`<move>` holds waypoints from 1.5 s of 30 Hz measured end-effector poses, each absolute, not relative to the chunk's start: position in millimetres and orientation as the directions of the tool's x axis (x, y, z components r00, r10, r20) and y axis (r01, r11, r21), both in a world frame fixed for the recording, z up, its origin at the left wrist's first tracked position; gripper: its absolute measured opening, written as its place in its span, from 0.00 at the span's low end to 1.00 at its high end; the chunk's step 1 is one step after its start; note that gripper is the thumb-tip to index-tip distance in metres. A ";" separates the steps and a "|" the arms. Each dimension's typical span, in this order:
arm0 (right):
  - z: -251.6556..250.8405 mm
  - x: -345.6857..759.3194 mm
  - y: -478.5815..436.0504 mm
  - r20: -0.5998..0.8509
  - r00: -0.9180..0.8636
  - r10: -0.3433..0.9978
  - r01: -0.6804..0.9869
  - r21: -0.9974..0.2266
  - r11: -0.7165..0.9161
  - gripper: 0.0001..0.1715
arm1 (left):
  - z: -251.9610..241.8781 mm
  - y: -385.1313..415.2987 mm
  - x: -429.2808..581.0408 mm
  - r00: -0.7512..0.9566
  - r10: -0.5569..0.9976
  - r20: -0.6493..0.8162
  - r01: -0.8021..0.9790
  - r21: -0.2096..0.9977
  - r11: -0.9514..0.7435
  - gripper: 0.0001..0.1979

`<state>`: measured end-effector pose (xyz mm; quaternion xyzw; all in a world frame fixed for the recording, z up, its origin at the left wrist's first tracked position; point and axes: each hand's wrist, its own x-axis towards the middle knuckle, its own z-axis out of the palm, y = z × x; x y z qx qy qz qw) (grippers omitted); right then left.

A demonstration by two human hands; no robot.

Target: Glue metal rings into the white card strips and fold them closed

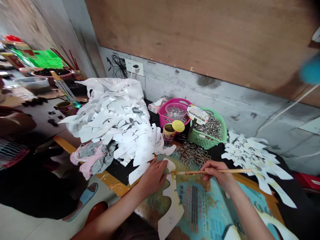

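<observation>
From the brush tip (176, 173), loose metal rings (193, 155) blocked passage toward two o'clock, a tin (168, 135) toward twelve and heaped white cutouts (130, 133) toward ten, while the teal sheet (203, 210) lay open toward five.

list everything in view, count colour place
cutout: one, white, under left hand
brush: one, pale handle, in right hand
loose rings: many, metallic, beyond right hand
can: one, patterned, near centre
lid: one, yellow, beside can
baskets: two, pink and green, behind can
left cutouts: many, white, left of can
right cutouts: many, white, right of baskets
cloth: count unclear, pink and grey, left
blue sheet: one, worn blue, under cutout
socket: one, white, upper centre
board: one, brown, top
crate: one, green, upper left
blurred clutter: uncountable, mixed colours, far left
co-worker: one, dark clothing, left edge
left hand: one, bare, on cutout
right hand: one, bare, holding brush
</observation>
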<state>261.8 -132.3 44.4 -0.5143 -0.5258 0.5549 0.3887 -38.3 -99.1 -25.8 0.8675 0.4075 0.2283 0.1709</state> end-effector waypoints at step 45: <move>54.7 250.9 -174.2 -0.196 -0.169 0.966 0.221 -0.963 -0.156 0.20 | -17.6 -101.6 -31.0 0.557 0.810 0.183 0.668 0.481 -0.568 0.22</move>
